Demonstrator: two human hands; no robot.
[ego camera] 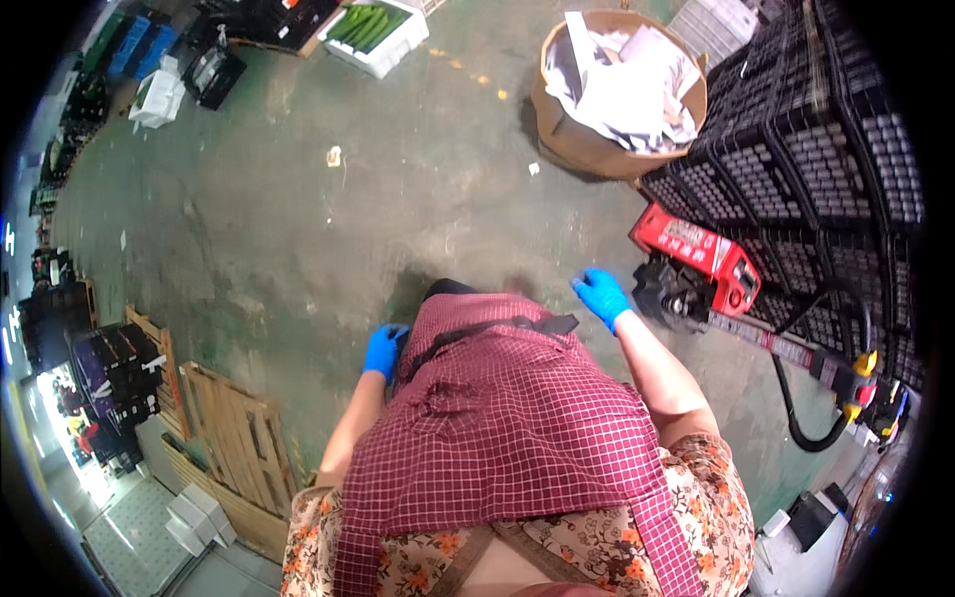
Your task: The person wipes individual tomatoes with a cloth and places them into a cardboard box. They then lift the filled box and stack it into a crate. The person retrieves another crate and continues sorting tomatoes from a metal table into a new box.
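My left hand [384,349], in a blue glove, hangs beside my left hip. Its fingers curl in against the dark edge of my clothing, and their tips are partly hidden. Over the floor to my right is my right hand [602,297], gloved in blue too, with its fingers loosely apart and nothing visible in it. Closest to that hand stands the red motor housing of a pallet truck [701,254], apart from my fingers. I wear a dark red checked apron [492,425] tied with a black strap.
Tall stacked black plastic crates [791,172] rise at right. Ahead stands a large cardboard bin [597,153] of white scraps. A white foam box [384,60] holds long green vegetables. Wooden pallets [239,433] lean at left near white foam boxes [200,519]. Small litter [333,156] dots the floor.
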